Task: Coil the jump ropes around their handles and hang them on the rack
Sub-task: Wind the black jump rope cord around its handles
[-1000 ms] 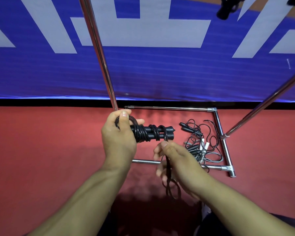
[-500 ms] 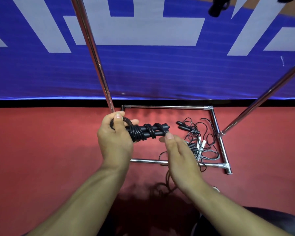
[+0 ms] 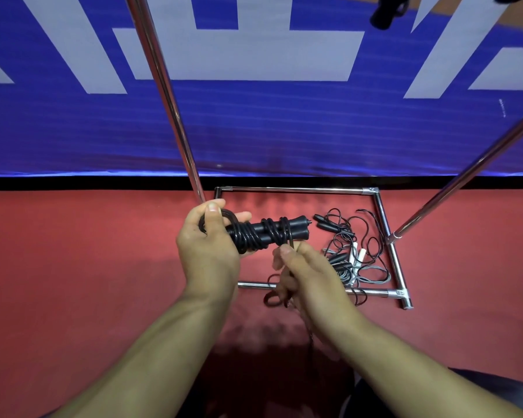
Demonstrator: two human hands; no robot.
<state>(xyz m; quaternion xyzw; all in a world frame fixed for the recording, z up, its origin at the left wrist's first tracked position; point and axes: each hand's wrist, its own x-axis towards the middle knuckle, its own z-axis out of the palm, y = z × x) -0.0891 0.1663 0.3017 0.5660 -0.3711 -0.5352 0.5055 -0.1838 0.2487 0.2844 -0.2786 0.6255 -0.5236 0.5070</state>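
A blue banner [image 3: 254, 125] with large white shapes fills the upper half of the view, and below it lies the red floor [image 3: 73, 267]. On the floor stands the chrome rack [image 3: 387, 239]: two slanted uprights rise from a rectangular base frame of tubes. Inside that frame, toward its right side, lies a tangled pile of jump ropes [image 3: 349, 254] with black and white handles; part of the cord crosses the frame's near tube. At the top edge a dark object hangs, too cut off to name. The left hand [image 3: 209, 251] is clenched around one end of the paired black handles [image 3: 272, 232], held roughly level above the frame's left part, with black cord wound around them in several turns. The right hand [image 3: 305, 273], just below the handles' free end, pinches the loose black cord [image 3: 274, 297], which trails down in loops under the hand.
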